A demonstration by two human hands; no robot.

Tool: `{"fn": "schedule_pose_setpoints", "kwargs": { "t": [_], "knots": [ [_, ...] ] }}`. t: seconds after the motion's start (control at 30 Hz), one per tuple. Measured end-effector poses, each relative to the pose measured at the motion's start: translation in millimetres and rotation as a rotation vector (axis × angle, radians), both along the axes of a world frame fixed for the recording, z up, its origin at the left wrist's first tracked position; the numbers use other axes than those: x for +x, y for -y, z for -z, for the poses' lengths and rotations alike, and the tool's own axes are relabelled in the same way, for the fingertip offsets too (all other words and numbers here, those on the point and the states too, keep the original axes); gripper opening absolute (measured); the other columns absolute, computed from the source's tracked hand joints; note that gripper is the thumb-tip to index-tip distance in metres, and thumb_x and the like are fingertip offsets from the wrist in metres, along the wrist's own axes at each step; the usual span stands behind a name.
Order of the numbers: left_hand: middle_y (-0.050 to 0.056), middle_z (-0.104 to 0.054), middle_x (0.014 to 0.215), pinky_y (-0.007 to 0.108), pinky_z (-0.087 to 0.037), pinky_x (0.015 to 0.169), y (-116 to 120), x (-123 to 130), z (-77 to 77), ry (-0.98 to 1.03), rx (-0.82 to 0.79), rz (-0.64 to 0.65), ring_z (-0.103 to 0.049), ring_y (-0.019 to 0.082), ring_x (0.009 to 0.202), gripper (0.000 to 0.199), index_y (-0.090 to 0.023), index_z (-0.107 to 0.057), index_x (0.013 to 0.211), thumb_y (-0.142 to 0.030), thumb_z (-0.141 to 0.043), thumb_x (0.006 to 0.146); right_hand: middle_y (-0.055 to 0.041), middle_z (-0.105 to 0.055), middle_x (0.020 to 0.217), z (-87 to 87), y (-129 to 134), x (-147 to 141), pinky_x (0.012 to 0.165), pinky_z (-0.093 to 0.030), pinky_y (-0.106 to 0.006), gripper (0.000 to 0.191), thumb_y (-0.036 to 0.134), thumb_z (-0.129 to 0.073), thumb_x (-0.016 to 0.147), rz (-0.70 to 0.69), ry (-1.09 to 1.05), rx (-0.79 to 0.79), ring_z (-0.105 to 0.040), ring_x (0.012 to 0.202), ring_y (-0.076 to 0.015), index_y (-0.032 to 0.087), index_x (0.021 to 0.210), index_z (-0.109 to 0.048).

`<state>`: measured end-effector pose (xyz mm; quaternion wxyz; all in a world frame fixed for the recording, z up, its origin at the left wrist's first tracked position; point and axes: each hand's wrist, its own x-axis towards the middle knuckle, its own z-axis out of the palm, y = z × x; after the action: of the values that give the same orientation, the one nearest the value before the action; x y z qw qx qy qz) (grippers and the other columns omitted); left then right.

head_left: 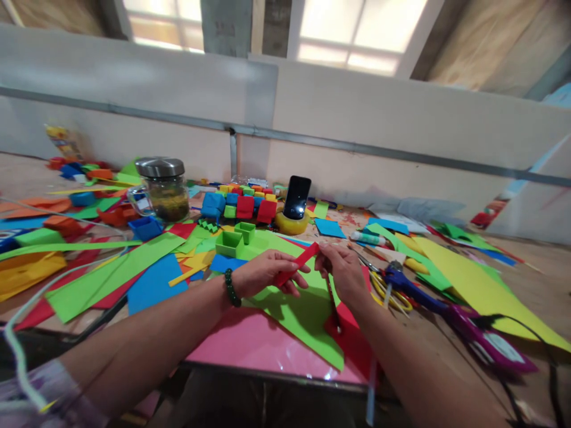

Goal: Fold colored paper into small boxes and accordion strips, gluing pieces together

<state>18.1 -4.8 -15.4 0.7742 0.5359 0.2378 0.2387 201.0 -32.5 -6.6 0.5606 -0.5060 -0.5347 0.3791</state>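
Observation:
A narrow red paper strip (307,255) is stretched at a slant between my two hands. My left hand (267,274), with a dark bead bracelet (232,288) at the wrist, pinches the strip's lower end between thumb and fingers. At its upper end the fingertips of my right hand (342,272) are closed on it. A thin dark stick-like tool (333,304) slants down from under the right palm; whether the hand grips it cannot be told. Below both hands lies a large green paper sheet (289,309), over a pink surface (241,345) and beside red paper (354,345).
Small open green paper boxes (229,244) stand just beyond my left hand. A lidded glass jar (165,193), folded red and blue paper pieces (245,208) and a phone (297,197) on a tape roll (292,223) are farther back. Yellow-handled scissors (392,294) and a glue gun (486,339) lie right.

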Motion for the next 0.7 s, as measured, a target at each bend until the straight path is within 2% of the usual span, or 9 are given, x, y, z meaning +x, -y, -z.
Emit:
{"fn": "schedule_pose_setpoints", "kwargs": {
  "t": [0.17,0.33,0.7],
  "knots": [
    [0.009,-0.072,0.077,0.023,-0.044,0.057,1.4,2.0,0.6,0.002,0.026,0.010,-0.067,0.016,0.061,0.037,-0.010,-0.066,0.096,-0.042,-0.065,0.077,0.0009,-0.056,0.047,0.6,1.9,-1.0,0.041,-0.033,-0.022,0.038,0.045,-0.061,0.079,0.006,0.109,0.037,-0.043,0.039,-0.0075,0.017,0.052,-0.058],
    [0.005,-0.067,0.069,0.022,-0.042,0.053,0.7,3.1,1.6,-0.021,0.052,0.011,-0.062,0.012,0.054,0.036,-0.011,-0.063,0.091,-0.045,-0.063,0.079,0.0012,-0.055,0.046,3.5,4.1,-3.9,0.040,-0.033,-0.021,0.041,0.045,-0.058,0.082,0.005,0.234,0.056,-0.043,0.039,-0.0071,0.017,0.052,-0.059],
    [-0.002,-0.053,0.065,0.021,-0.040,0.054,0.4,2.8,3.1,-0.095,0.101,-0.007,-0.050,0.007,0.053,0.024,-0.014,-0.059,0.087,-0.038,-0.056,0.083,0.0026,-0.056,0.049,4.5,4.7,-5.0,0.040,-0.034,-0.020,0.033,0.045,-0.063,0.077,0.004,0.258,0.062,-0.043,0.041,-0.0068,0.017,0.060,-0.062]
  ]
}}
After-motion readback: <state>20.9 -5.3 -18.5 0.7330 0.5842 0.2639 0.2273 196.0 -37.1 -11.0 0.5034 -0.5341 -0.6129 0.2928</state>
